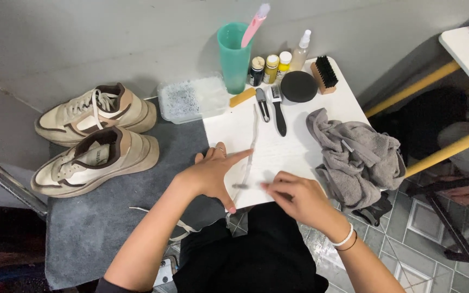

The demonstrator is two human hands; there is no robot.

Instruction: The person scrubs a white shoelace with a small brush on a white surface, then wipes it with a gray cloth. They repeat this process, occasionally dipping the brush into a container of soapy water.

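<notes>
Nearest the camera, the right hand [294, 196] pinches with its fingers [267, 186] the long flat white shoelace [252, 145] lying on the white tabletop [289, 146]. The left hand [210, 173] is spread, its forefinger pressing the lace. At two o'clock lies a crumpled grey cloth [356, 154]; at ten o'clock, two beige and brown sneakers [96, 138].

Grey wall [109, 38], tiled floor [424, 239]
</notes>
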